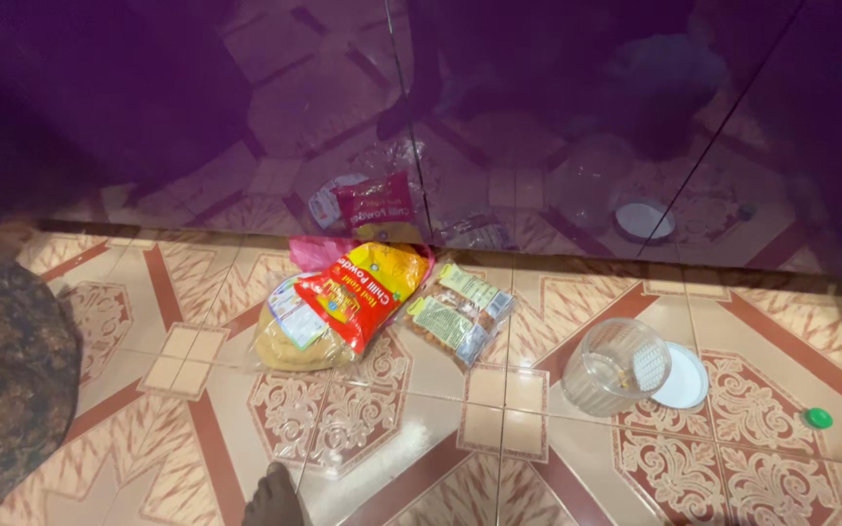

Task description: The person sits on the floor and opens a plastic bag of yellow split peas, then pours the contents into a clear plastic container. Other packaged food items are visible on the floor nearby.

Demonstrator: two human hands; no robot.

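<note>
While only the fingertips of one hand (275, 497) show at six o'clock, grip indeterminable, the red-and-yellow packet (343, 302) lies on the tiled floor (421, 438) at twelve o'clock from them, beside the snack packets (458, 314).

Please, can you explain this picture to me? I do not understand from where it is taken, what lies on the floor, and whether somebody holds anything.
One camera, worn on a person's head, looks down at a patterned tile floor. There is no machine here. No hand is clearly visible; the dark shape at the bottom edge is too unclear to name. Nothing is visibly held. On the floor lie a red and yellow spice packet on top of other bags, two small clear snack packets, a clear plastic jar on its side, its white lid beside it, and a small green cap. The glossy purple panel behind mirrors these things.
</note>
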